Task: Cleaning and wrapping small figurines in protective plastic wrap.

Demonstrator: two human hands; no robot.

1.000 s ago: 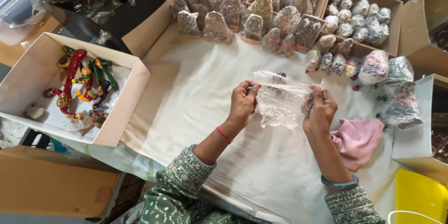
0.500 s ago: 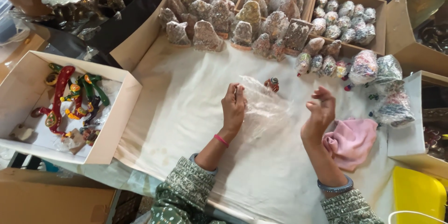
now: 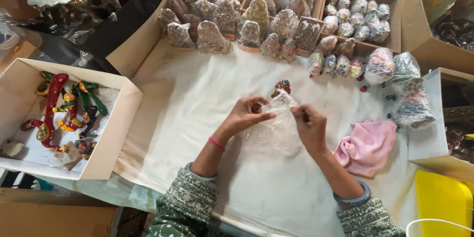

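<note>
The left hand [image 3: 245, 113] and the right hand [image 3: 308, 126] meet at the middle of the white cloth-covered table [image 3: 187, 98], both closed in a pinch on the upper edge of a clear plastic bag [image 3: 276, 131]: the left thumb and fingertips grip it from nine o'clock, the right from three o'clock, and the rest of the film hangs slack toward six o'clock onto the cloth. At the bag's twelve o'clock, just past the fingertips, a small painted figurine [image 3: 282, 87] stands upright; whether it touches the film cannot be told. The bag looks very light, limp and crinkly, probably slippery between dry fingers, so it is best held at its rim with pinches on opposite sides, as now; the figurine seems hard, painted and likely chippable, better taken round its body than by its top. At three o'clock of the right hand lies a crumpled pink cloth [image 3: 368, 145], near but apart. Toward twelve o'clock, cardboard boxes [image 3: 390, 19] hold rows of plastic-wrapped figurines [image 3: 212, 37]. Well away at nine o'clock, a white box [image 3: 116, 133] holds red and green painted ornaments [image 3: 54, 108].
</note>
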